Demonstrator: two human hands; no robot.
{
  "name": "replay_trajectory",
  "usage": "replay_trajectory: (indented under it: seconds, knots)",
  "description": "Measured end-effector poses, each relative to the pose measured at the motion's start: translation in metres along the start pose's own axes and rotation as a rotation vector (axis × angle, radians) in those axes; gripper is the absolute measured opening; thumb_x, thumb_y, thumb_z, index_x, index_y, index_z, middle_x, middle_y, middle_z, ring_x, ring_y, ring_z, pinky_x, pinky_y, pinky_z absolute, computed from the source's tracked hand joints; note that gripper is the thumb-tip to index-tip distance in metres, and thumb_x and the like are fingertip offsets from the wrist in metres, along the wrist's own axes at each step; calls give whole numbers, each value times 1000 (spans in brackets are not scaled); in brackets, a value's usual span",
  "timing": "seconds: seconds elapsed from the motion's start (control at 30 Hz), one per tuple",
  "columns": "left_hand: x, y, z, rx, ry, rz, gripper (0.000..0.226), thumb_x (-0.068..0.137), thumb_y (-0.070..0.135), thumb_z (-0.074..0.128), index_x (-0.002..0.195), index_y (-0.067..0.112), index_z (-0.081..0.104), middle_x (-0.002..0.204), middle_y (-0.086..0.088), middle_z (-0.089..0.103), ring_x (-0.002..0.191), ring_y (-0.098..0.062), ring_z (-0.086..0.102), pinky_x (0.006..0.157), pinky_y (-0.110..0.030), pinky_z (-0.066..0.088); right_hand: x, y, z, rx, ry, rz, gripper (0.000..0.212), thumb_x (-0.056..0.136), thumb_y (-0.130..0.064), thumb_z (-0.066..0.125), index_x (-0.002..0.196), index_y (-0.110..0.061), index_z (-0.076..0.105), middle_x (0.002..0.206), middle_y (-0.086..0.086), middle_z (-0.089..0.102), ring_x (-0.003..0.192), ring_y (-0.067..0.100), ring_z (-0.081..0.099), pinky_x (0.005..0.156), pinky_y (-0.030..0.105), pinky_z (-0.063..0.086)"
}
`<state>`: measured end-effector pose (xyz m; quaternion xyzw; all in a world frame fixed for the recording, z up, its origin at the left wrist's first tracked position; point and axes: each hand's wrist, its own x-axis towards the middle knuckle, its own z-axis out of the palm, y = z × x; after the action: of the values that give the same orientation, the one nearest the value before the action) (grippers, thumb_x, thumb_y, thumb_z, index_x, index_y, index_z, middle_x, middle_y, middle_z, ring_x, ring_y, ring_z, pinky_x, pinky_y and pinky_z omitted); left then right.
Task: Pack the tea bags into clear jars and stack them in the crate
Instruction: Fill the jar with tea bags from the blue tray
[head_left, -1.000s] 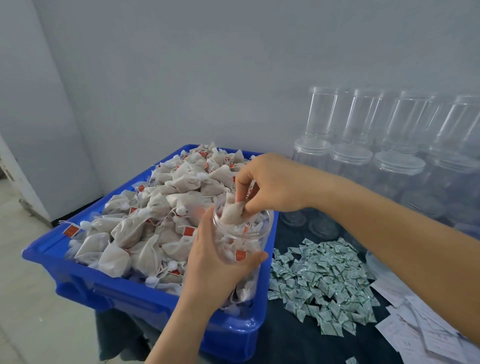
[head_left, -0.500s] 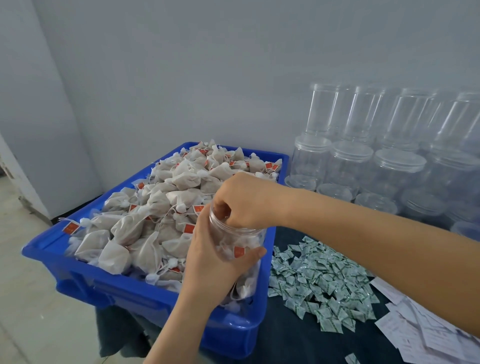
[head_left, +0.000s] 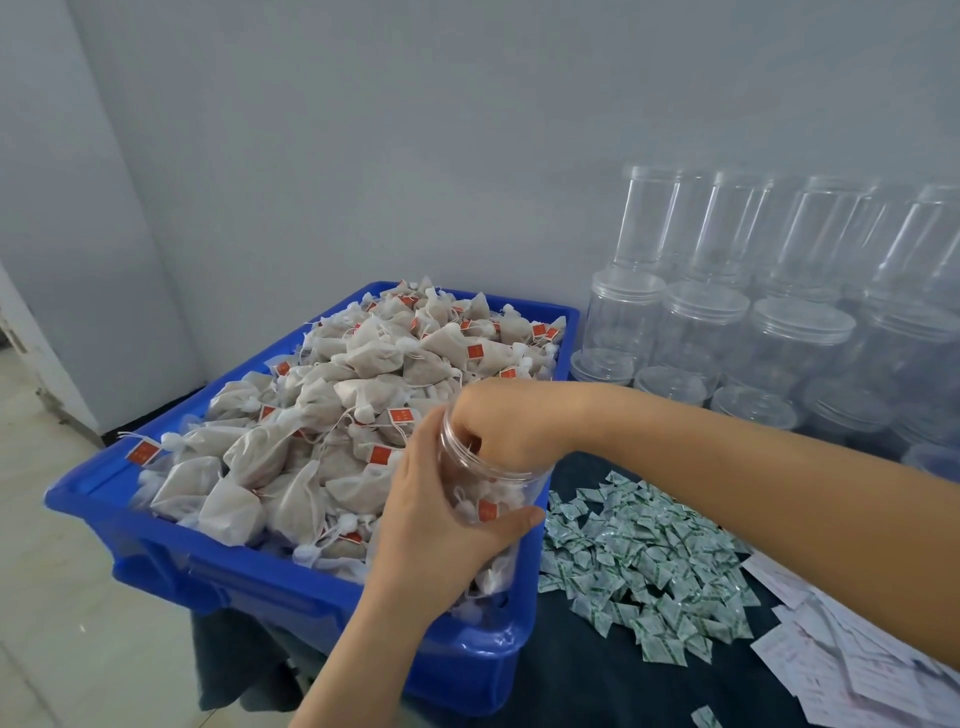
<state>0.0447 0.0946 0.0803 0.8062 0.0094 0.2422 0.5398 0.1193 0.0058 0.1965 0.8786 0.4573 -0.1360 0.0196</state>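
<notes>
A blue crate (head_left: 291, 587) is heaped with beige mesh tea bags (head_left: 363, 395) that carry red tags. My left hand (head_left: 441, 525) grips a clear jar (head_left: 498, 496) over the crate's near right corner, fingers wrapped round its side. Tea bags show through the jar's wall. My right hand (head_left: 506, 421) is pushed down into the jar's mouth, and its fingers are hidden inside, so whether they hold a tea bag does not show.
Stacks of empty clear jars with lids (head_left: 779, 322) stand at the back right against the wall. A pile of small green-and-white sachets (head_left: 639, 561) lies on the dark cloth right of the crate. White paper slips (head_left: 852, 660) lie at the near right.
My right hand carried a tea bag to the jar's mouth and has gone down into the jar. My left hand has kept its grip on the jar.
</notes>
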Motion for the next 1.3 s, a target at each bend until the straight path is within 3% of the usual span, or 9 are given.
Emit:
replay_trajectory:
  seconds: [0.1,0.23,0.33,0.53,0.67,0.9,1.0,1.17,1.3]
  knots:
    - [0,1,0,8,6,-1,98,40,60,81,114,75,20,123,24,51,107,12,50,67,-5,43,3,0,1,-30,-102,-8,35,97,-3,52,68,-21,48,69,-10,46,59,7,43,51,11,38]
    - [-1,1,0,16,-8,0,101,39,59,81,114,78,15,123,30,45,106,28,37,71,8,35,2,-1,-1,-4,-225,-28,15,98,-5,52,109,-8,61,82,-11,44,81,13,46,70,13,33]
    - [-2,3,-2,24,-16,-11,102,38,61,79,115,78,15,125,32,42,108,29,36,66,2,39,2,0,0,-22,-184,32,27,98,-6,50,123,-1,60,72,-9,38,59,8,35,46,-1,33]
    - [-1,3,-1,16,-22,-27,103,38,61,80,115,78,15,129,26,46,111,19,41,66,-1,39,1,2,-2,-15,-140,38,26,99,-7,49,121,1,60,68,-9,37,56,5,32,44,-7,27]
    - [-1,3,-2,5,-21,-41,100,37,62,80,113,78,17,123,28,48,104,21,45,64,1,42,-2,4,-4,7,-91,10,14,98,-7,49,99,-9,63,66,-9,39,54,5,34,43,-5,29]
    - [-2,0,-2,-29,-44,-58,107,40,65,81,131,55,27,128,19,52,114,-5,54,90,-33,50,-7,10,-25,73,-130,-147,34,100,-11,50,79,-37,57,73,-25,60,70,-9,58,67,10,42]
    - [-2,1,-2,-54,-59,-52,103,43,61,84,130,55,29,126,19,54,114,-4,55,94,-36,50,-14,24,-38,335,-59,-151,21,100,-13,53,102,-28,68,88,-18,70,83,-5,67,74,13,53]
    - [-3,2,-2,-64,-56,-50,100,44,56,86,123,68,26,130,22,49,115,3,52,94,-25,45,-16,54,-43,641,245,-93,19,100,-14,56,97,-25,70,84,-11,75,78,1,70,66,12,51]
    - [-3,2,-2,-48,-51,-38,99,44,59,84,124,68,26,130,24,47,120,1,48,101,-32,45,6,82,-23,776,439,91,18,99,-7,55,97,-17,70,80,-4,74,70,3,70,61,12,52]
